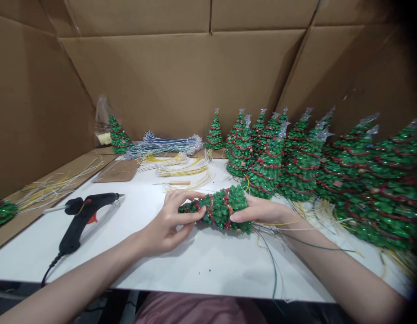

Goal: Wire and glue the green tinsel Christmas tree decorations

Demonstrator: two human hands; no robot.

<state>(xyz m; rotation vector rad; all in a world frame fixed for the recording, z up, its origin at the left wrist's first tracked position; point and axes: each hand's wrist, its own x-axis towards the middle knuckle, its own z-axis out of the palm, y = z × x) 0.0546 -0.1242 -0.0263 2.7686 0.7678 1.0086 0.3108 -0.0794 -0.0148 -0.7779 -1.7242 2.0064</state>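
Two hands grip one miniature Christmas tree (225, 209) lying sideways at the centre of the frame, tip pointing left. The left hand (171, 220) has thumb and fingers closed about its narrow end; the right hand (260, 209) clasps the broad base, where loose wires (275, 270) trail toward the lower right. At upper left, a clear plastic bag (102, 110) stands by the cardboard wall; something pale yellow shows in or behind it. Star-topped trees (301, 173) crowd the right side; some bear small pinkish squares, too small to read. Near the middle lie a blue-and-white wire bundle (171, 144), yellow-and-white wires (184, 170) and a wooden-handled awl (179, 182). The white tabletop (181, 274) has open surface between the black glue gun (78, 218) at left and the left hand, and between the held tree and the front edge along the bottom.
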